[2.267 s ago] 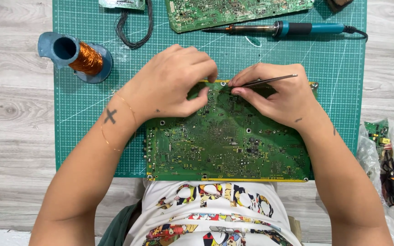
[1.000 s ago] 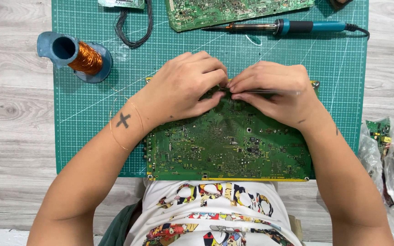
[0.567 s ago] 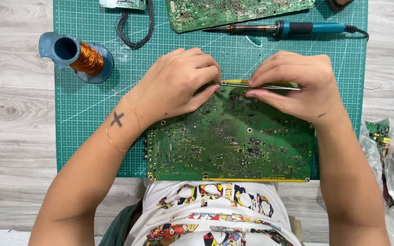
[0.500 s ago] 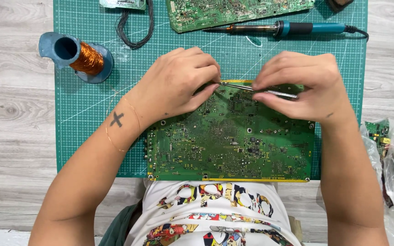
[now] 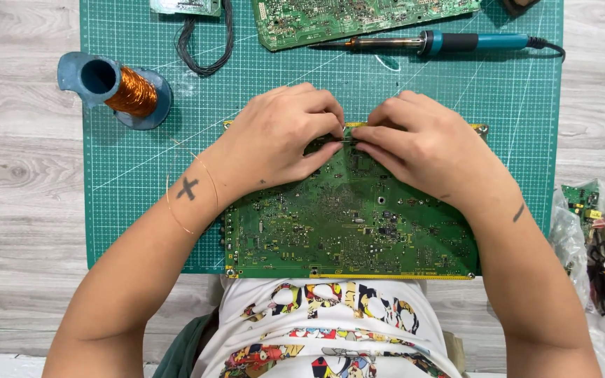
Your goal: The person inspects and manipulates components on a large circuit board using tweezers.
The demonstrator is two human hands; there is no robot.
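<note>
A large green circuit board (image 5: 344, 231) lies on a green cutting mat (image 5: 141, 203), close to my body. Both hands rest on the board's far edge with their fingertips meeting. My left hand (image 5: 274, 140) is pinched shut; a thin copper wire (image 5: 171, 203) loops past its wrist and seems to run into its fingers. My right hand (image 5: 428, 147) is closed on metal tweezers (image 5: 349, 140), of which only a short silver stretch shows between the fingertips. What the tweezer tips touch is hidden.
A copper wire spool (image 5: 131, 91) on a blue stand sits at the mat's far left. A blue-handled soldering iron (image 5: 449, 42), a second circuit board (image 5: 358, 17) and a black cable (image 5: 208, 42) lie along the far edge. A plastic bag of parts (image 5: 596, 238) is at the right.
My right hand moved left and lowered, so its fingertips meet the left hand's again; the tweezers that showed along the board's far edge are now mostly covered. The left hand barely moved.
</note>
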